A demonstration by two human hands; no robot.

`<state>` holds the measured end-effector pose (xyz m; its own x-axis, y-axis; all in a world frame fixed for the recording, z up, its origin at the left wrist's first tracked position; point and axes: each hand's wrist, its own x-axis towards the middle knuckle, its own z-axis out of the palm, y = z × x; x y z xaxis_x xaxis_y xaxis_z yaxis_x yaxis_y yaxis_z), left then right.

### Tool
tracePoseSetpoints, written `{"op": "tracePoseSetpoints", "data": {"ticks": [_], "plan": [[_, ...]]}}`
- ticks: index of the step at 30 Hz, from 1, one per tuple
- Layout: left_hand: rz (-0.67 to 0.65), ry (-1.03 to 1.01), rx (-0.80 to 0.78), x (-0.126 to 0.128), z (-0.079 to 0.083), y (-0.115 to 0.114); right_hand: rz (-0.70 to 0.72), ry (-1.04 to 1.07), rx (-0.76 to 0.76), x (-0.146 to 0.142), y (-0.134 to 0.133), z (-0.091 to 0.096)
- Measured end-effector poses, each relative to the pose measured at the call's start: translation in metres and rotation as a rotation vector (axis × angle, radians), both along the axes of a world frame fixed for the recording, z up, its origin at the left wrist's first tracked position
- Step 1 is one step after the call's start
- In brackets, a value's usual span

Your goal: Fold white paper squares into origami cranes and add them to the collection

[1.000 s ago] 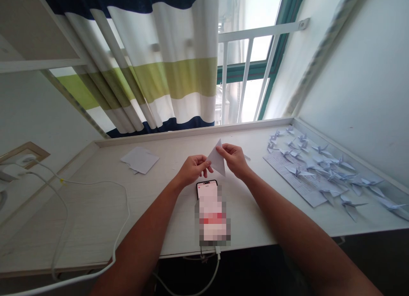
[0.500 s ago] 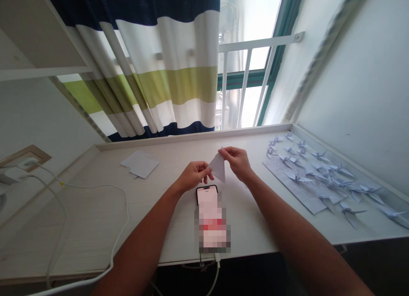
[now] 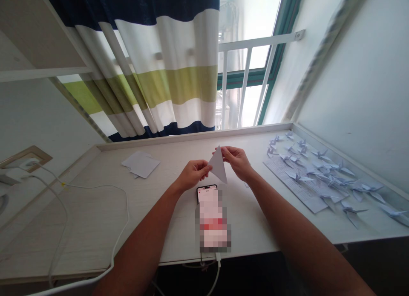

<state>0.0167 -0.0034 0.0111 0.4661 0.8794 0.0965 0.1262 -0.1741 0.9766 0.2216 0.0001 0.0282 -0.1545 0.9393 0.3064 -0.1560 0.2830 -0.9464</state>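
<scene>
A white sheet of paper folded into a triangle (image 3: 218,167) is held up above the desk, one point upward. My left hand (image 3: 195,173) pinches its left edge between thumb and fingers. At the upper right edge, close to the top point, my right hand (image 3: 235,158) grips it, with some fingertips behind the paper. Just below the hands lies a phone (image 3: 207,198) with a lit screen, partly blurred out, and a cable at its lower end. On the right, several folded paper cranes (image 3: 297,176) stand in a cluster.
A small stack of white paper (image 3: 145,164) rests on the left of the desk (image 3: 172,245). Some cranes sit on a printed sheet (image 3: 284,187). A white charging cable (image 3: 127,206) runs across the left side from wall plugs (image 3: 27,163). A raised rim (image 3: 191,137) borders the back.
The folded paper has turned slightly, its top point now showing clear of the right fingers. My right hand has shifted slightly along its edge; the left keeps its pinch.
</scene>
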Motion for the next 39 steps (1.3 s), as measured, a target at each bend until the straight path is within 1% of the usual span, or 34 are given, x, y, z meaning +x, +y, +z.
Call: {"op": "tracePoseSetpoints", "data": {"ticks": [3,7,13,20,27,31,36,39], "plan": [[-0.039,-0.008,-0.019,-0.001,-0.001,0.0,0.015,-0.036,0.016,0.002,-0.001,0.003],[-0.014,0.035,0.004,-0.001,-0.001,0.0,-0.029,-0.057,0.029,0.001,-0.001,0.003],[0.006,0.065,0.06,-0.001,0.0,-0.001,-0.104,-0.032,0.033,-0.001,0.0,0.002],[-0.01,0.075,0.077,0.0,0.001,-0.002,-0.09,-0.011,0.017,0.0,-0.001,0.003],[-0.014,0.09,0.081,0.001,0.002,-0.004,-0.114,-0.034,0.017,-0.001,-0.001,0.002],[-0.016,0.09,0.081,0.001,0.001,-0.003,-0.141,-0.062,0.044,0.0,-0.001,0.004],[0.03,0.073,0.124,0.002,0.003,-0.006,-0.118,-0.07,0.089,0.001,0.001,0.003],[0.093,0.084,0.202,0.005,0.005,-0.01,-0.129,-0.067,0.124,0.001,0.0,0.005]]}}
